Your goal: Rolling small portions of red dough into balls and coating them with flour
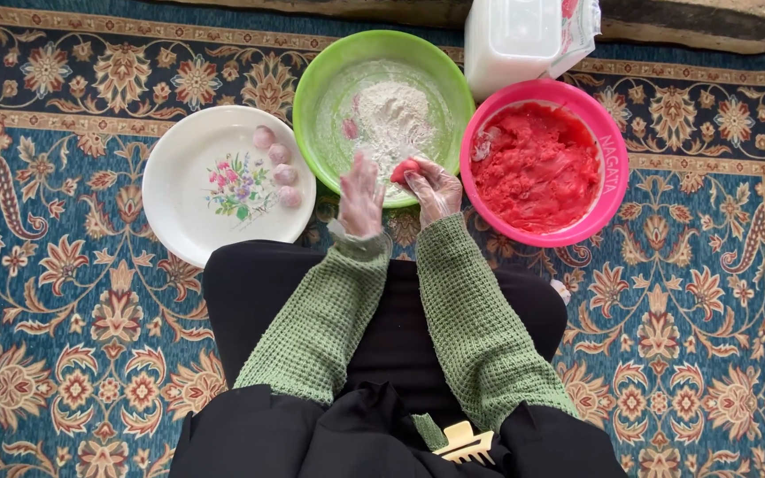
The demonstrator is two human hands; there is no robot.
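Both hands wear thin clear gloves over the green bowl's near rim: the left hand (361, 195) is open and flat, holding nothing, while the right hand (434, 188) cups a small red dough ball (405, 170) in curled fingers. On the rug, a white floral plate (179, 190) carries four floured balls (278, 166); the green bowl (312, 80) holds powdery flour (393, 119); the pink bowl (614, 190) holds coarse red paste (537, 164). Light, even rolling would probably keep the ball round.

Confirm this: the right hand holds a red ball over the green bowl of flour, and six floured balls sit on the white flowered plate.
Not quite. The head view shows four floured balls on the white flowered plate, not six. The rest holds: the right hand holds a red ball over the green bowl of flour.
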